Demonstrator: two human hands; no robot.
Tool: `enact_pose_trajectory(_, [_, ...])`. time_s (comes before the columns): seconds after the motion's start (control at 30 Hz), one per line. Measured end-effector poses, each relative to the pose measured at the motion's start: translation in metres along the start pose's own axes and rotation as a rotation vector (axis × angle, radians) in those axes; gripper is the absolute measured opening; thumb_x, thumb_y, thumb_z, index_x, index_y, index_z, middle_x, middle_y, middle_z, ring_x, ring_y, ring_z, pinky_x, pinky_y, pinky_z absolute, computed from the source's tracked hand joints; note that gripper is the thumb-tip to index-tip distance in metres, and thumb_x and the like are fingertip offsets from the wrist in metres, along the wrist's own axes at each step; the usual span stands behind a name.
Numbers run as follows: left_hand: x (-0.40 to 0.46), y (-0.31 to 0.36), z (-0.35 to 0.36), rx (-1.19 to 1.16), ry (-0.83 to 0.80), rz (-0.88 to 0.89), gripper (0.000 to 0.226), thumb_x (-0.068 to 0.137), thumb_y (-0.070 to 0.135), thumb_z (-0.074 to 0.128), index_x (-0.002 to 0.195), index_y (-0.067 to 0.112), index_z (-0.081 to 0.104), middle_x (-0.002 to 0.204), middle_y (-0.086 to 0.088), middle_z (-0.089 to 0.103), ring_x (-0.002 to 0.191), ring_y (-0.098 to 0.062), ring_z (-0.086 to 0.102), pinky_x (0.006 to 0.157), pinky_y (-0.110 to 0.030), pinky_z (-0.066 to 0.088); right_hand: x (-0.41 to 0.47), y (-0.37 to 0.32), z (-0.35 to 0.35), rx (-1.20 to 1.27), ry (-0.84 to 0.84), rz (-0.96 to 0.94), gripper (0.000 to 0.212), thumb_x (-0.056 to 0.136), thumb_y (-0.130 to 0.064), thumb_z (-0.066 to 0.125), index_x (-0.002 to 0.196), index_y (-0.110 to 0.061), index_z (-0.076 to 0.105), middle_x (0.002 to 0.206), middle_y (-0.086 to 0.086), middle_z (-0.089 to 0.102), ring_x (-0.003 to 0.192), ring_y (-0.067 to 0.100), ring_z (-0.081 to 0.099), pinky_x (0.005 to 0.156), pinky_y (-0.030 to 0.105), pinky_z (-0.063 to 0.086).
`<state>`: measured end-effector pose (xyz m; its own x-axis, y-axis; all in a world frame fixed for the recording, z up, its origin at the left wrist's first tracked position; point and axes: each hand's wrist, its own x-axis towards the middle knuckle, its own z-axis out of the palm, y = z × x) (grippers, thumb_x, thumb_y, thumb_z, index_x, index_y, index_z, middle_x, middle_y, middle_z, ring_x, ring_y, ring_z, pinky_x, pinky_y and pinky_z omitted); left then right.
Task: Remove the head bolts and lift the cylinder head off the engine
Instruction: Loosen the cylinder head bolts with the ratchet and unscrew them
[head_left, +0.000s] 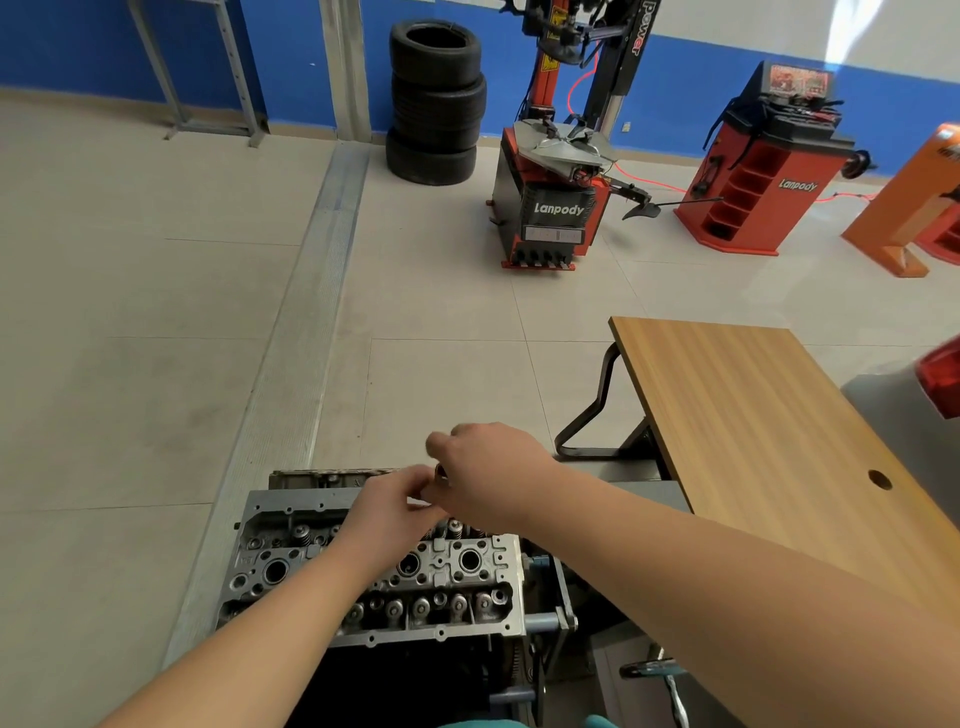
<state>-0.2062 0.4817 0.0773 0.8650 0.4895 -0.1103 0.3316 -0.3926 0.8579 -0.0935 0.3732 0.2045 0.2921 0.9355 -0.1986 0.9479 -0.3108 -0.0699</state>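
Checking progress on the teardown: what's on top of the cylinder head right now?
Both hands, left and right, meet above the cylinder head, pinching a small dark part. They cover its far middle; bolts there can't be seen.

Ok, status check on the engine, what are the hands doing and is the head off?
Both hands over the cylinder head: right hand pinches a small ring-like part, left hand fingers meet it. Head seated on engine. Nothing blocking.
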Motion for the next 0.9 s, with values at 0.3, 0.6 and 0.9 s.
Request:
enact_pose_trajectory(0.3, [0.001, -0.006, 0.001, -0.041, -0.072, -0.028, 0.022, 0.093, 0.024, 0.076, 0.098, 0.045, 0.071, 0.100, 0.033, 0.074, 0.098, 0.013, 0.067, 0.083, -0.014, 0.050, 0.000, 0.003, -0.002, 0.118, -0.102, -0.059, 0.035, 0.085, -0.006, 0.061, 0.116, -0.021, 0.066, 0.106, 0.003, 0.053, 0.087, 0.027, 0.059, 0.066, 0.035, 0.051])
enact_pose_trajectory(0.6, [0.002, -0.002, -0.001, -0.105, -0.084, -0.020, 0.028, 0.093, 0.017, 0.074, 0.096, 0.044, 0.071, 0.101, 0.024, 0.076, 0.098, 0.008, 0.069, 0.082, -0.015, 0.055, 0.000, 0.003, 0.005, 0.048, -0.106, -0.051, 0.026, 0.087, -0.003, 0.060, 0.108, -0.019, 0.062, 0.095, 0.003, 0.049, 0.082, 0.028, 0.054, 0.056, 0.030, 0.034])
enact_pose_trajectory(0.9, [0.005, 0.001, 0.000, -0.054, -0.027, 0.043, 0.025, 0.084, 0.019, 0.085, 0.100, 0.032, 0.071, 0.095, 0.019, 0.074, 0.096, 0.000, 0.069, 0.081, -0.014, 0.054, 0.004, -0.001, 0.006, -0.010, -0.049, 0.072, 0.016, 0.101, -0.029, 0.058, 0.095, -0.015, 0.055, 0.078, 0.003, 0.049, 0.081, 0.032, 0.063, 0.051, 0.032, 0.035])
